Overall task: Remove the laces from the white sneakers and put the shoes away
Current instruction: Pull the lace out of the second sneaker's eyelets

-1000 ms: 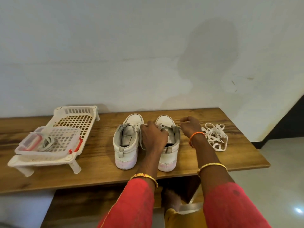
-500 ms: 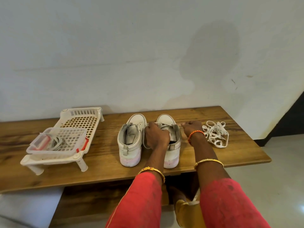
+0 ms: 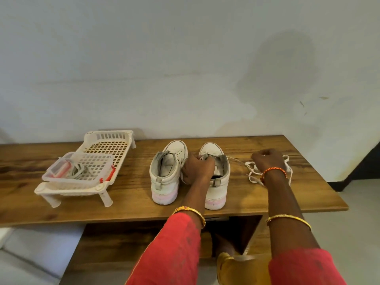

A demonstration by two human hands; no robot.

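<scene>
On the brown wooden worktop (image 3: 127, 194) in front of you stand two white sneakers, side by side, heels toward you and toes toward the pale wall (image 3: 164, 68). The left sneaker (image 3: 166, 175) shows no lace. Your left hand (image 3: 197, 167) sits on the right sneaker (image 3: 218, 182), its fingers curled around the tongue area. A thin white lace (image 3: 236, 160) runs from that shoe across the wood to your right hand (image 3: 267, 160), which is closed tight and pinches it. Under and beside that hand lies a loose pile of white lace (image 3: 254, 175), near the right end of the worktop.

Far to the left stands a white plastic rack (image 3: 107, 145) on short legs, with a small basket (image 3: 82, 171) resting on it. Something grey and stringy lies in the basket next to a clear box with red inside; you cannot tell what they are.

Bare wood shows between the rack and the sneakers, and along the front edge near you. The back edge meets the wall. Light floor (image 3: 362, 212) shows past the right end.

Your left hand hides the right sneaker's eyelets, so how much lace is left there is hard to see. Your right wrist covers part of the pile.
</scene>
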